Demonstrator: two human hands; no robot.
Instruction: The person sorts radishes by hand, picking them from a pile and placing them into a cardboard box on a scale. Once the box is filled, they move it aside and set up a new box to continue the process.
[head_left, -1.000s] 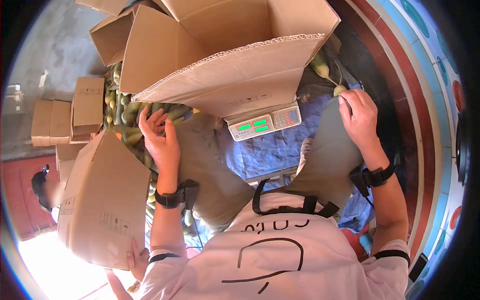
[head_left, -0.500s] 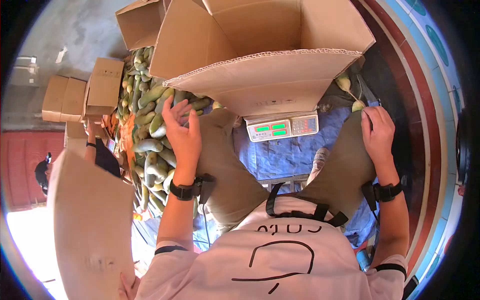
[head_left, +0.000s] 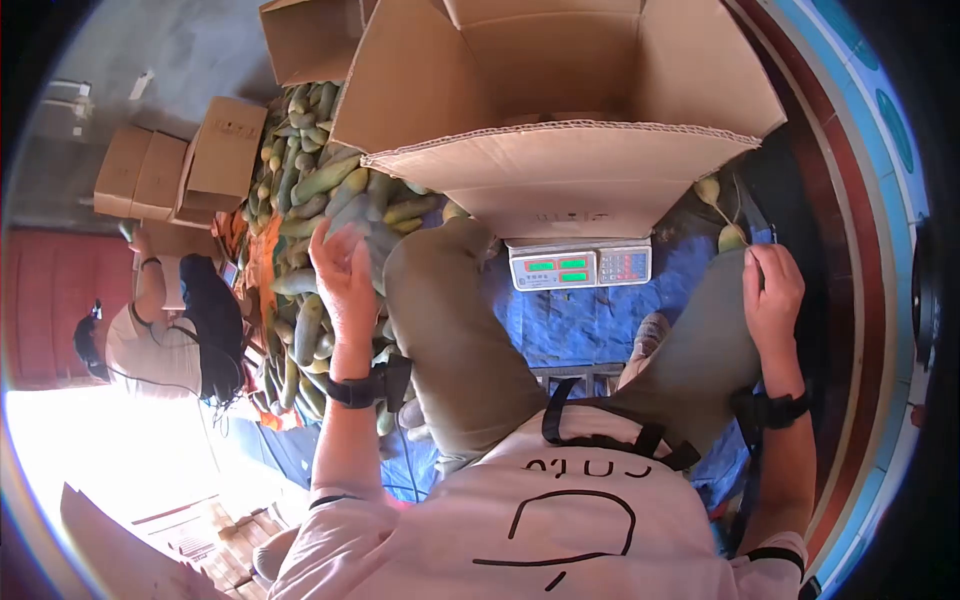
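Observation:
My left hand is raised over the edge of a heap of long green radishes; its fingers are apart, slightly blurred, with nothing visible in them. By my right knee, my right hand has its fingers curled together, and what they hold, if anything, is hidden. Close to those fingertips lies a pale green radish with a thin root. In front of me a large open cardboard box sits on a digital scale with lit green displays. The box's bottom is in shadow.
Another person works at the left, beside stacked cardboard boxes. An open carton stands behind the heap. Blue sheeting covers the floor between my legs. A pale cardboard panel shows at lower left.
My left hand has shifted lower and a little left, over the radishes. The cardboard panel at left has dropped away, uncovering the other person. The view has shifted slightly; my right hand stays by the knee.

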